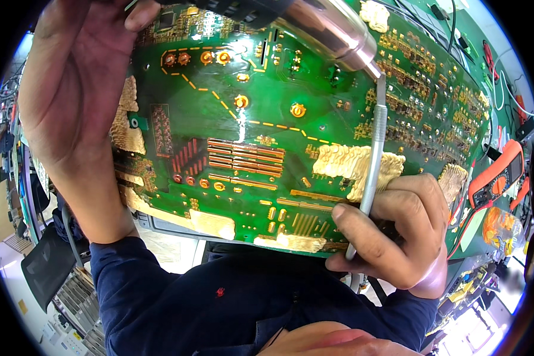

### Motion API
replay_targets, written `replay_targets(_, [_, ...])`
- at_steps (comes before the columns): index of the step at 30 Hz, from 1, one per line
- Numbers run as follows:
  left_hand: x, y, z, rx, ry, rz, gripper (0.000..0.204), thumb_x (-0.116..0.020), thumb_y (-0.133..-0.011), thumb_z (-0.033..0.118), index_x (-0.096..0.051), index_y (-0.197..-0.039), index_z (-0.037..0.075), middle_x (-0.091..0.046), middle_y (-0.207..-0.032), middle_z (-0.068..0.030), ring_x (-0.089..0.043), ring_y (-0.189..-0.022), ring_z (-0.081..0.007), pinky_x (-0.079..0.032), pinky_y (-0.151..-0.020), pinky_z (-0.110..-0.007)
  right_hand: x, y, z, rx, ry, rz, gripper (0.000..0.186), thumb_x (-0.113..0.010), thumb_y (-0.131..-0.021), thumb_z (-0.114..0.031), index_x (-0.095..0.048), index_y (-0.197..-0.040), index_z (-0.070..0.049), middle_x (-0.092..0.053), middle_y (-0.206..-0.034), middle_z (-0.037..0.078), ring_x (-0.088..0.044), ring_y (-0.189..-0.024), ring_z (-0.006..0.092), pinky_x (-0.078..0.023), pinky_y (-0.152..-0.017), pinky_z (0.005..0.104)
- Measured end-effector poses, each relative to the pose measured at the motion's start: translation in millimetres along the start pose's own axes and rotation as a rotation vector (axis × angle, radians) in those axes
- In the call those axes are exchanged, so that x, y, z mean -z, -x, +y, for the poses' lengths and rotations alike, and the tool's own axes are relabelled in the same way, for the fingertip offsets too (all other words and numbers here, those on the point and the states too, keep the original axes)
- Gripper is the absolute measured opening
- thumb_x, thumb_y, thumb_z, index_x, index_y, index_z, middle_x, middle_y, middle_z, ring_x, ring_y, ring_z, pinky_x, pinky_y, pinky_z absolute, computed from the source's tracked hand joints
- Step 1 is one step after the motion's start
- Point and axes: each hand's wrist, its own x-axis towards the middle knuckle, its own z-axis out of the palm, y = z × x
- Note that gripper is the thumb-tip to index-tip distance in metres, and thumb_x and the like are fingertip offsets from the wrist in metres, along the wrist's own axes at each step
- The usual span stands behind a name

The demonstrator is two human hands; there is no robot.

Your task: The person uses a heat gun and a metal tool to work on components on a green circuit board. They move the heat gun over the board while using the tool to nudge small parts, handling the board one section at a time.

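Circuit board [267, 113] looked stiff yet fragile, best gripped by its edges; the right hand [400, 231] pinched a silver knife [375, 163]; whether the left hand [74, 89] held anything was unclear.

1. A broad green circuit board [273, 95] lies face-up, its copper traces gleaming, ridged cream patches [338, 161] lining its near edge and dotting its surface.
2. A slim silver knife [376, 157] slants over the board's right half, its blade pointing toward the far edge.
3. A black hot-air gun [323, 29] angles across the far edge, its metal nozzle near the blade.
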Motion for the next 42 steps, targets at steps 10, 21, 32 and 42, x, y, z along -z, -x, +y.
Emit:
replay_targets(10, [-0.8, -0.1, -1.8, -0.010, -0.012, 0.007, 0.046, -0.057, -0.101, 0.035, -0.054, -0.136, 0.005, -0.059, -0.133, -0.0139, -0.057, -0.118, -0.0221, -0.047, -0.092, -0.036, 5.8, -2.5, -3.0, 0.000, -0.056, -0.042, 0.050, -0.076, -0.072, -0.051, -0.074, -0.099, -0.008, -0.053, -0.077, 0.003, -0.054, -0.070, 0.0219, -0.037, -0.055, 0.0326])
replay_targets(21, [-1.8, -0.3, -2.7, -0.014, -0.024, 0.011, 0.045, -0.056, -0.102, 0.035, -0.054, -0.135, 0.005, -0.060, -0.130, -0.0139, -0.059, -0.115, -0.0212, -0.048, -0.090, -0.035, 6.4, -2.6, -3.8, 0.011, -0.048, -0.033, 0.051, -0.074, -0.073, -0.053, -0.074, -0.098, -0.008, -0.053, -0.077, 0.004, -0.054, -0.070, 0.0230, -0.037, -0.055, 0.0342])
replay_targets(32, [-2.4, 0.1, -4.1, -0.021, -0.034, 0.014, 0.045, -0.055, -0.102, 0.036, -0.054, -0.134, 0.004, -0.061, -0.128, -0.0138, -0.060, -0.112, -0.0203, -0.049, -0.087, -0.033, -1.6, -0.1, -0.1, 0.024, -0.009, 0.009, 0.053, -0.073, -0.075, -0.054, -0.074, -0.097, -0.006, -0.052, -0.076, 0.005, -0.053, -0.069, 0.0232, -0.036, -0.054, 0.0339])
replay_targets(42, [-3.9, 0.4, -5.9, -0.028, -0.043, 0.017, 0.044, -0.054, -0.103, 0.036, -0.054, -0.133, 0.004, -0.062, -0.125, -0.0138, -0.061, -0.110, -0.0195, -0.050, -0.085, -0.032, 2.6, -1.7, -2.1, 0.030, -0.062, -0.011, 0.051, -0.074, -0.075, -0.051, -0.073, -0.100, -0.006, -0.052, -0.077, 0.005, -0.054, -0.069, 0.0232, -0.037, -0.054, 0.0338])
